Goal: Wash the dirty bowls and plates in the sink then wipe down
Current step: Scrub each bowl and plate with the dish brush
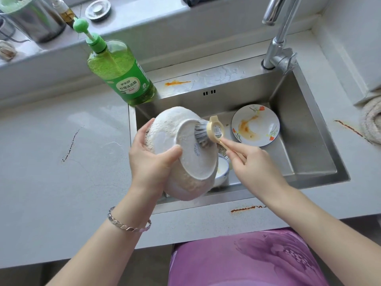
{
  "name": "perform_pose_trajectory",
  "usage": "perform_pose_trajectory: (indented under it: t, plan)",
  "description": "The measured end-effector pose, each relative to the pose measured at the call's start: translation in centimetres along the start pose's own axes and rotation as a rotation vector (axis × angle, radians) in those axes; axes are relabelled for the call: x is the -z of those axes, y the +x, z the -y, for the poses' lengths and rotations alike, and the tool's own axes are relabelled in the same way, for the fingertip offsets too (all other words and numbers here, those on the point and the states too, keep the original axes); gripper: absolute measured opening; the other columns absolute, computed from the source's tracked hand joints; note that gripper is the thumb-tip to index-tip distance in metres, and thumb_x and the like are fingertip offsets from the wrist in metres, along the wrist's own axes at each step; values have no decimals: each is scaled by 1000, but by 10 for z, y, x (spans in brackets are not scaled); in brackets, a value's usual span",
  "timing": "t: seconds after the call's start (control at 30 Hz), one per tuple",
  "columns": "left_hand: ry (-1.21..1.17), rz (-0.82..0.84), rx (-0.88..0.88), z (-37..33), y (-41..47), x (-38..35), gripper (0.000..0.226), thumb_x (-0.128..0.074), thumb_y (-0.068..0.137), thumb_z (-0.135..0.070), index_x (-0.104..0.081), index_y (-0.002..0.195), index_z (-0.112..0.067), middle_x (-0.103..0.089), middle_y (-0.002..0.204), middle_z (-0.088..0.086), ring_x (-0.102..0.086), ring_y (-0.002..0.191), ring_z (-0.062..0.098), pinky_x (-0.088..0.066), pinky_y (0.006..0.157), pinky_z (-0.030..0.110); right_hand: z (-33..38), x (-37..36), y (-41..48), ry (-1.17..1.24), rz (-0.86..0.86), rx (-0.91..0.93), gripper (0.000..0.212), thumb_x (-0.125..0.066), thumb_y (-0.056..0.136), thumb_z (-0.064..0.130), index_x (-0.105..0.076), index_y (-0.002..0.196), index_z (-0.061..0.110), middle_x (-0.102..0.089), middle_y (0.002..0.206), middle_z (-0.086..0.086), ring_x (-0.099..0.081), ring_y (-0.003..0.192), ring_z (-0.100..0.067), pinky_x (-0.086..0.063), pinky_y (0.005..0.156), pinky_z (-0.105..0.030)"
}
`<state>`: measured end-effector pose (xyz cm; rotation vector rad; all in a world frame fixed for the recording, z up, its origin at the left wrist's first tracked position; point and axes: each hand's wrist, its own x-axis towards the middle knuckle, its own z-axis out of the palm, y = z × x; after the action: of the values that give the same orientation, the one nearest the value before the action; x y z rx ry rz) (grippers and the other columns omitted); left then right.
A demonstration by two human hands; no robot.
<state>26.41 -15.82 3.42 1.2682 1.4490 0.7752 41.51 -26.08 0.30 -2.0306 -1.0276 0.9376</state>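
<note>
Your left hand [151, 159] grips the large white bowl [191, 159], thumb across its base and fingers curled round the sudsy wall. It holds the bowl upturned and tilted over the left part of the sink [309, 131]. Your right hand [253, 162] pinches the cream handle of the dish brush [206, 131], whose bristles press on the foot ring at the upper edge of the base.

Work the bristles in short circles right round that ring, since residue likely lodges in the angle where it meets the base. Turn the bowl with the left hand rather than stretching the brush across. The foam probably makes the glaze slippery, so grip firmly and hold it low. A small bowl [221, 170] sits directly beneath, and a slip would strike it.

I see no water falling from the faucet [276, 44], so the rinse is yet to come. The flowered plate [255, 125], smeared orange, lies unwashed at the sink's far right. Orange streaks [245, 209] on the desk [51, 162] await wiping.
</note>
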Motion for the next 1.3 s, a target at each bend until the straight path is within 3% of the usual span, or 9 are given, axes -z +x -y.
perform_pose_trajectory:
  t: [0.13,0.5,0.6,0.73,0.83,0.93,1.03,1.1,1.3]
  plan:
    - [-35,-51,-14,-7,13,0,67,-75,59,-3,-55,118,-27,-64,111,-2,-63,87,3,-54,75,16,12,-12,-17,-19,20,141,39,-50,93,21,-54,124,45,-46,52,13,-43,51,-4,-36,61,-28]
    - [-58,-41,-57,4,17,2,68,-73,53,-8,-56,116,-28,-64,107,-5,-63,84,0,-52,70,12,5,-9,-21,-90,46,58,40,-49,93,20,-53,123,47,-34,45,6,-31,47,-10,-30,58,-31]
    - [-47,-34,-52,8,17,5,68,-74,55,-7,-56,117,-28,-64,107,-6,-62,84,-2,-50,66,9,5,-12,-40,-77,123,109,40,-52,93,22,-54,120,51,-50,52,15,-40,53,-7,-32,55,-22]
    - [119,33,-168,9,15,10,67,-71,53,-16,-55,115,-35,-62,109,-13,-59,94,-5,-46,78,6,-25,11,-23,-69,161,-188,33,-50,94,25,-55,118,47,-70,72,13,-63,66,1,-48,60,-18]
    - [281,190,-286,10,10,10,68,-69,53,-19,-52,114,-45,-58,104,-32,-54,92,-17,-40,78,0,-32,30,-3,252,10,-407,34,-54,92,26,-54,126,24,-52,61,10,-39,29,3,-25,33,-7]
    - [448,390,-421,14,1,5,69,-62,50,-35,-51,117,-51,-52,99,-48,-55,85,-16,-39,72,-1,-17,46,13,467,64,-515,35,-54,90,40,-55,114,14,-65,69,-12,-22,27,-2,-17,29,-12]
    - [527,519,-624,24,-4,-4,70,-55,53,-35,-43,121,-49,-59,103,-31,-58,75,2,-38,63,-1,-3,51,16,495,175,-549,39,-52,86,52,-56,110,22,-71,76,-20,-16,31,-4,-13,28,-12]
    - [544,543,-759,30,-8,-10,67,-55,58,-28,-45,122,-44,-64,74,-5,-46,61,13,-34,55,0,0,52,14,509,227,-569,43,-51,84,57,-56,112,25,-71,82,-23,-17,31,-3,-12,29,-12]
    - [522,591,-942,37,-12,-29,59,-56,61,-19,-53,120,-22,-44,66,-15,-30,60,4,-25,60,-6,-4,43,15,603,182,-660,45,-61,79,55,-54,106,19,-69,89,-28,-16,32,-3,-13,29,-12]
